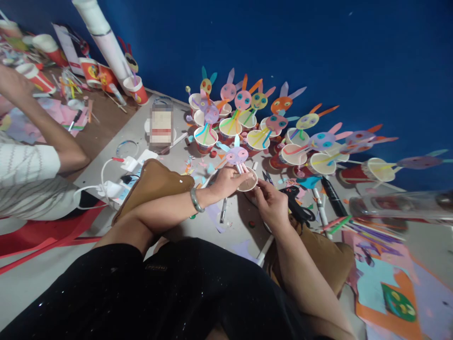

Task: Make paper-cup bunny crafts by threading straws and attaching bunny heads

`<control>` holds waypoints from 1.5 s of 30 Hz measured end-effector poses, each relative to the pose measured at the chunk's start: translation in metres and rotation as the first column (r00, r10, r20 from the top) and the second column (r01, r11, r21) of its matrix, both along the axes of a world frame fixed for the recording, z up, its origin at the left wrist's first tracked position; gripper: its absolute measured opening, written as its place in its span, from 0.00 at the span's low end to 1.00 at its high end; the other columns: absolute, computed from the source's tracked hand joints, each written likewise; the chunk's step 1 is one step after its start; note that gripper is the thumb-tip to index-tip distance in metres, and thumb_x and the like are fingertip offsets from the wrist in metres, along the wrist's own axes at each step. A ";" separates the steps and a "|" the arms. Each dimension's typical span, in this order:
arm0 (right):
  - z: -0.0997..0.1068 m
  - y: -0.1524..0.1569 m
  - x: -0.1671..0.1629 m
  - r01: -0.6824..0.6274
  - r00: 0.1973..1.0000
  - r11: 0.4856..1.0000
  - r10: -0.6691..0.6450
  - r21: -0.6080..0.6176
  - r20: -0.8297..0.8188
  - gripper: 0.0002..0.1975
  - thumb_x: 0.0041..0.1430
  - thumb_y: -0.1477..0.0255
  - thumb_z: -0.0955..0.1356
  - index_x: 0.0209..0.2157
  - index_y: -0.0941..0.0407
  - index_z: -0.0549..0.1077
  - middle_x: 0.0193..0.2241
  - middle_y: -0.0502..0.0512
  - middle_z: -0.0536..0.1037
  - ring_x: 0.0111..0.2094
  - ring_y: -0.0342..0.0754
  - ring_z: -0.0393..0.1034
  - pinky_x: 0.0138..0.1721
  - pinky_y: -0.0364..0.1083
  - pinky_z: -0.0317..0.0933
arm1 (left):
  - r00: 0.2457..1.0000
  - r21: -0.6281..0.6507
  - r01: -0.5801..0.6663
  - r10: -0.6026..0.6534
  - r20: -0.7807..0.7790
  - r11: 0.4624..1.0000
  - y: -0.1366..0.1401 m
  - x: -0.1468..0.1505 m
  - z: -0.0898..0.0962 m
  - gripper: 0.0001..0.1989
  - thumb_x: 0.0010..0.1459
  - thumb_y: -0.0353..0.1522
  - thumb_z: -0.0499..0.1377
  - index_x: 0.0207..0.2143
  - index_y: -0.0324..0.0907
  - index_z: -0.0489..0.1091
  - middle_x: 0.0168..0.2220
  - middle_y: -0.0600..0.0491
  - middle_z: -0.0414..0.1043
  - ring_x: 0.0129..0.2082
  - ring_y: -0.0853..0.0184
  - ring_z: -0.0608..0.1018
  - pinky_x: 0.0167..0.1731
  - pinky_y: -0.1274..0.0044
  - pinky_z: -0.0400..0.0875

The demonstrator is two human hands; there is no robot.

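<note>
My left hand (pixel 230 183), with a bracelet on its wrist, is closed on a paper cup (pixel 247 180) from the left. Out of that cup rises a paper rabbit head (pixel 237 156), lilac with pale blue ears and pink eyes, on pale straws. My right hand (pixel 271 200) has its fingers bent against the cup's right side, pinching at its wall. Whether a small piece sits under those fingers is hidden. Below the cup lies a pen (pixel 223 210); black-handled scissors (pixel 299 203) rest beside my right hand.
Several finished rabbit cups (pixel 231 126) stand along the blue wall (pixel 269 38). A power strip (pixel 122 182) with chargers is at left, near a brown cushion (pixel 152 186). Straws (pixel 375 231), coloured paper (pixel 382 288) and a clear bottle (pixel 392 206) lie right. Another person's arm (pixel 49 113) is far left.
</note>
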State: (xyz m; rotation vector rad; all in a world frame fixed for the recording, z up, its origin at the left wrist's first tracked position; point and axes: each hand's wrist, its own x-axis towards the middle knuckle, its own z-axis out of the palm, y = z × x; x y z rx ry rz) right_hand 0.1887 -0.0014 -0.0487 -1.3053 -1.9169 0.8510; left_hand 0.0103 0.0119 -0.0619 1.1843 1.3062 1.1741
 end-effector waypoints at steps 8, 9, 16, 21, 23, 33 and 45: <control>0.001 0.003 0.002 0.032 0.996 0.997 -0.038 0.066 0.077 0.14 0.67 0.61 0.66 0.41 0.55 0.80 0.29 0.57 0.85 0.28 0.52 0.79 0.32 0.49 0.72 | 0.987 0.018 0.113 -0.110 -0.118 0.993 0.003 -0.005 0.011 0.05 0.61 0.32 0.66 0.34 0.39 0.80 0.43 0.46 0.82 0.47 0.63 0.81 0.54 0.70 0.73; 0.002 0.004 0.002 0.036 0.996 0.997 -0.042 0.074 0.081 0.14 0.67 0.61 0.66 0.40 0.55 0.80 0.28 0.56 0.84 0.27 0.51 0.79 0.31 0.48 0.71 | 0.984 0.033 0.140 -0.135 -0.114 0.990 0.005 -0.007 0.012 0.05 0.61 0.32 0.66 0.34 0.39 0.80 0.41 0.47 0.82 0.45 0.64 0.81 0.52 0.71 0.74; 0.004 0.005 0.002 0.067 0.992 0.995 -0.076 0.080 0.104 0.11 0.66 0.62 0.66 0.35 0.54 0.76 0.23 0.53 0.81 0.23 0.48 0.74 0.28 0.46 0.65 | 0.968 0.115 0.207 -0.186 -0.171 0.972 0.017 -0.020 0.019 0.09 0.48 0.29 0.73 0.34 0.39 0.80 0.46 0.46 0.81 0.55 0.59 0.77 0.60 0.67 0.70; 0.005 0.006 0.000 0.097 0.991 0.992 -0.104 0.087 0.086 0.10 0.63 0.63 0.67 0.31 0.53 0.73 0.20 0.52 0.78 0.21 0.47 0.72 0.25 0.45 0.63 | 0.978 0.017 0.201 -0.199 -0.059 0.980 0.023 -0.033 0.025 0.10 0.56 0.24 0.62 0.40 0.35 0.78 0.42 0.46 0.80 0.42 0.65 0.80 0.45 0.73 0.75; 0.005 0.006 0.000 0.099 0.992 0.992 -0.105 0.084 0.073 0.09 0.61 0.63 0.67 0.30 0.53 0.72 0.21 0.51 0.78 0.22 0.46 0.72 0.25 0.44 0.63 | 0.975 0.022 0.200 -0.196 -0.106 0.980 0.026 -0.038 0.027 0.09 0.56 0.25 0.61 0.39 0.35 0.78 0.42 0.46 0.80 0.41 0.66 0.80 0.44 0.73 0.74; 0.006 0.003 -0.001 0.073 0.997 0.996 -0.075 0.056 0.033 0.09 0.61 0.64 0.68 0.31 0.53 0.74 0.24 0.52 0.81 0.24 0.47 0.74 0.27 0.45 0.68 | 0.840 0.078 0.377 -0.306 -0.447 0.923 0.021 -0.040 0.031 0.06 0.50 0.25 0.68 0.33 0.40 0.81 0.41 0.47 0.83 0.45 0.61 0.81 0.51 0.70 0.73; 0.006 0.008 0.008 0.006 0.997 0.993 -0.015 -0.116 -0.073 0.12 0.61 0.59 0.70 0.32 0.54 0.77 0.23 0.54 0.81 0.23 0.51 0.77 0.27 0.48 0.71 | 0.894 0.114 0.298 -0.235 -0.383 0.948 0.022 -0.041 0.029 0.03 0.56 0.28 0.66 0.33 0.41 0.81 0.36 0.50 0.84 0.37 0.66 0.82 0.41 0.74 0.72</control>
